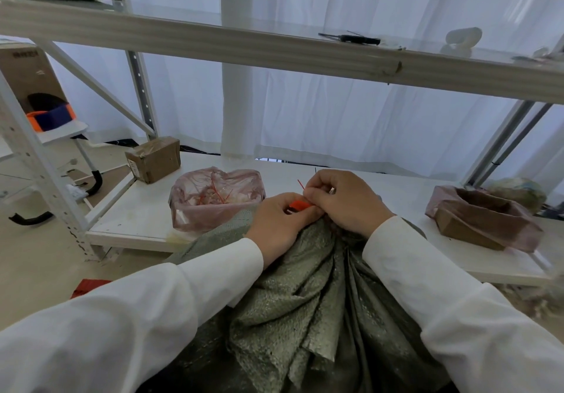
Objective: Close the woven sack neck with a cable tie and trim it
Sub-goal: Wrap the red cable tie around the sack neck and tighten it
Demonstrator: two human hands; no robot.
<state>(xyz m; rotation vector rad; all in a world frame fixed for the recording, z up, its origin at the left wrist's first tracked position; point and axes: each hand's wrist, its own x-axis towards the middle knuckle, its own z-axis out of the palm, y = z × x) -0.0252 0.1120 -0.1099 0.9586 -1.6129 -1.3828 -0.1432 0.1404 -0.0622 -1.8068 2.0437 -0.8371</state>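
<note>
At the gathered neck of the woven sack (308, 273), centre frame, the left hand (279, 222) grips an orange-handled cutter (300, 204); the right hand (345, 199), at three o'clock of it, pinches the red cable tie (300, 184). Trimming seems underway; next, likely snip the tail close.

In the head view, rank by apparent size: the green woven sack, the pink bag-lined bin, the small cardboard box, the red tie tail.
1. green woven sack, though it is nearest the camera
2. pink bag-lined bin
3. small cardboard box
4. red tie tail
</note>
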